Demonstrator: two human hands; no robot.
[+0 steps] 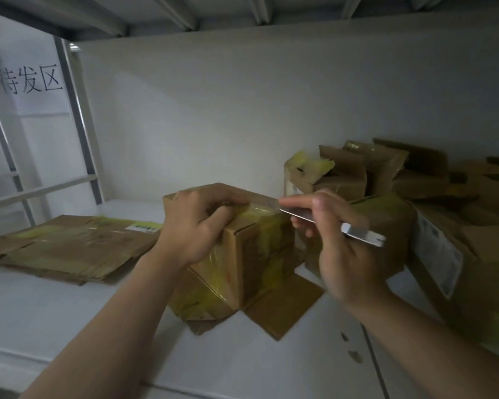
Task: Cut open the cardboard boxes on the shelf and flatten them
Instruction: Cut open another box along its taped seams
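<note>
Probably light and empty, the box (251,249) stands mid-shelf (69,312) with its bottom flaps splayed. Its cardboard looks stiff yet crushable and its glossy tape (254,214) slick, so the top edges seem the surest hold. The left hand (196,226) curls over the top, gripping it, while the right hand (337,249) pinches a knife (357,230), blade tip at the taped top edge; a flattened box (69,246) lies to the left.
</note>
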